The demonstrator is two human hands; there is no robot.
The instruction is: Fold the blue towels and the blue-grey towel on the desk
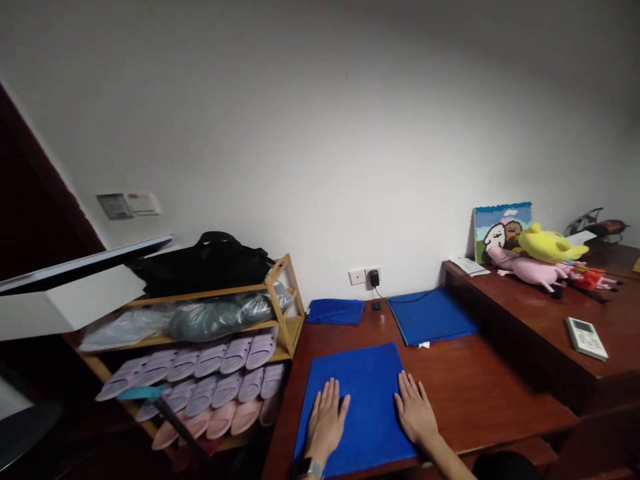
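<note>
A blue cloth [367,400] lies spread out on the brown wooden desk [475,390], close to its front edge. My left hand [327,417] rests flat on the cloth's left part, fingers stretched away from me. On the cloth's right edge lies my right hand [414,408], palm down with the fingers extended. Neither hand grips anything. Behind the spread cloth, a folded blue cloth [335,311] sits at the back left of the desk. Another blue cloth [433,317], with a small white tag, lies flat at the back right.
A wooden rack [285,300] with several slippers [235,353] and a black bag [210,263] stands to the left. A raised desk section [530,310] at right holds plush toys [535,267] and a white remote-like device [587,338]. A black plug [374,278] sits in the wall socket.
</note>
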